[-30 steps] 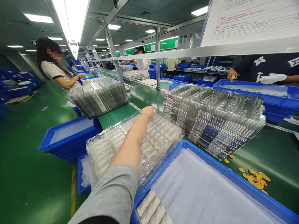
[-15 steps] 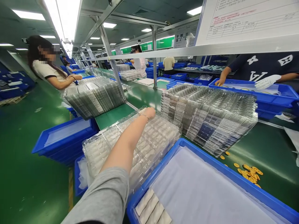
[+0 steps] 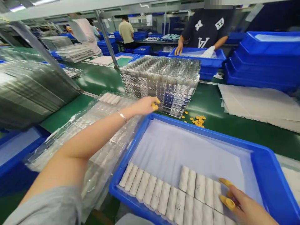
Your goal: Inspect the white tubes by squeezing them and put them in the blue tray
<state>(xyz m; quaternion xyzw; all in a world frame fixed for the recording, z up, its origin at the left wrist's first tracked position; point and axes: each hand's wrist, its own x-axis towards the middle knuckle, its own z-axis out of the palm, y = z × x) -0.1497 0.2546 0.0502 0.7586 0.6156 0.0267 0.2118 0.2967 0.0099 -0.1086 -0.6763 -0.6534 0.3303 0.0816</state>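
My left hand [image 3: 146, 105], with yellow finger cots on its fingertips, reaches over the far corner of the blue bin [image 3: 211, 134]. It is a little blurred; its fingertips are slightly apart and nothing shows between them. Below my forearm lies a clear plastic blister tray [image 3: 103, 125] with a few white rolls [image 3: 109, 98] at its far end. My right hand [image 3: 239, 201], also in finger cots, is at the right end of a short row of white rolls [image 3: 201, 187] in the bin. Its fingers are spread beside the last roll. A longer row [image 3: 151, 189] lines the near side.
A tall stack of clear trays [image 3: 161, 81] stands beyond the bin, with loose yellow finger cots [image 3: 198, 120] beside it. White sheets [image 3: 260, 104] and stacked blue bins [image 3: 264, 62] are at right. Across the bench, a person in a dark shirt [image 3: 203, 28] handles another bin.
The view has swung right and down. My left hand has come back from the tray's far edge to the bin's corner. My right hand and more rolls have come into view.
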